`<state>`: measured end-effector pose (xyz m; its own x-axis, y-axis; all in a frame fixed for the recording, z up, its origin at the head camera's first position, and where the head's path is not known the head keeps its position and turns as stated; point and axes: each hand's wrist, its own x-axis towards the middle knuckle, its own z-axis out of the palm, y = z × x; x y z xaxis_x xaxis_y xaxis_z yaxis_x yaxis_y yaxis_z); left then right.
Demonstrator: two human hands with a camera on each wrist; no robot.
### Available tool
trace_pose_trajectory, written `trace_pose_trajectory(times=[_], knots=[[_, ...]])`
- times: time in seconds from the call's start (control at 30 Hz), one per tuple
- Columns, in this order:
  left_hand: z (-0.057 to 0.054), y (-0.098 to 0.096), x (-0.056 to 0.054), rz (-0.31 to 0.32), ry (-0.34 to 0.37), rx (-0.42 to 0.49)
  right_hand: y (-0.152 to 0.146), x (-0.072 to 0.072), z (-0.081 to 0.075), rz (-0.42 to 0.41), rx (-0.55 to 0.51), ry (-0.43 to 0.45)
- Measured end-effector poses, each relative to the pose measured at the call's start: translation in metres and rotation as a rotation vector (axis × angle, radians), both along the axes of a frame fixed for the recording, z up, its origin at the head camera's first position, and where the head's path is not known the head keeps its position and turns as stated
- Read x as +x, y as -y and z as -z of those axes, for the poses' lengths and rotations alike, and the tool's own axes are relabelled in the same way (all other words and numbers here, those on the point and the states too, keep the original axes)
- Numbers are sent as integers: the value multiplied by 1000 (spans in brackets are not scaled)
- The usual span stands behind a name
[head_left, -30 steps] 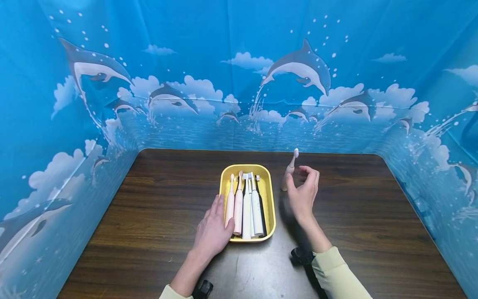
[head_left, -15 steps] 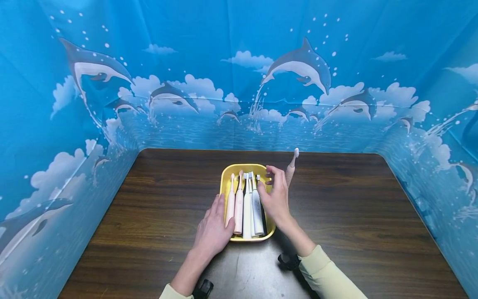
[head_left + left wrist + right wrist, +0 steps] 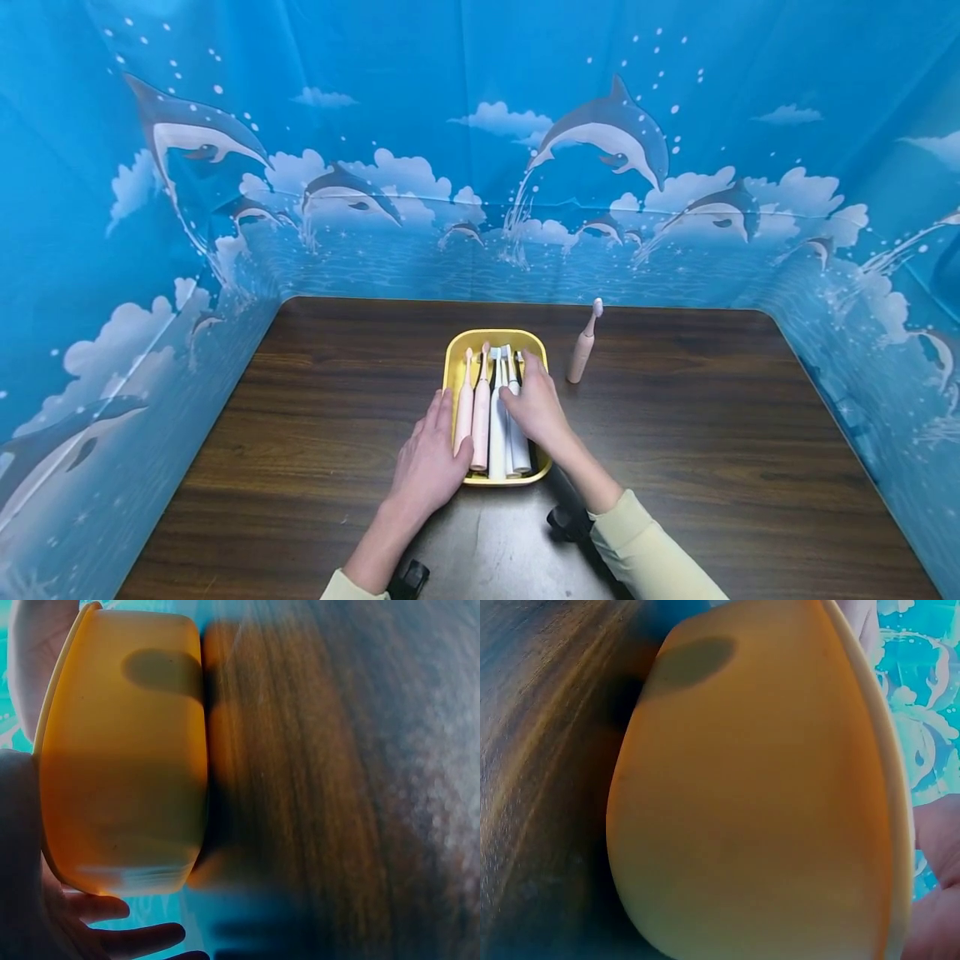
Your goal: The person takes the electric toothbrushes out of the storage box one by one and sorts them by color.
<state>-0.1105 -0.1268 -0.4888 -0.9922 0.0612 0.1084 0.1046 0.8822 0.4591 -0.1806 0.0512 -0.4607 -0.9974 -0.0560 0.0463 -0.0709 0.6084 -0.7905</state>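
A yellow tray holds several electric toothbrushes lying side by side. Two at its left are pink, a left pink toothbrush and a second pink toothbrush; white ones and dark ones lie further right. My left hand rests on the tray's left rim, thumb over the rim and fingers stretched along the outside wall, as the left wrist view shows. My right hand reaches over the right rim, thumb and fingers spread around the rightmost white toothbrush. A pale pink toothbrush stands upright on the table, right of the tray.
The dark wood-grain table carries the tray near its middle. Behind it and at both sides hangs a blue curtain printed with dolphins. In the right wrist view, the tray's outer wall fills most of the picture.
My right hand has moved left from the upright pink toothbrush, across the tray's right rim, and down to the toothbrushes inside. That brush stays standing. My left hand has kept its place.
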Motion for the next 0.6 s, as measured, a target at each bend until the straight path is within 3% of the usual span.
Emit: trace_pose_trajectory(times=[0.27,0.5,0.6], knots=[[0,1,0,-4,5,-4,5,2,4,-49,105,31],[-1,0,0,-3,1,-5,11,2,7,-79,322,-61],[-2,0,0,-6,6,-1,13,3,6,-79,365,-92]])
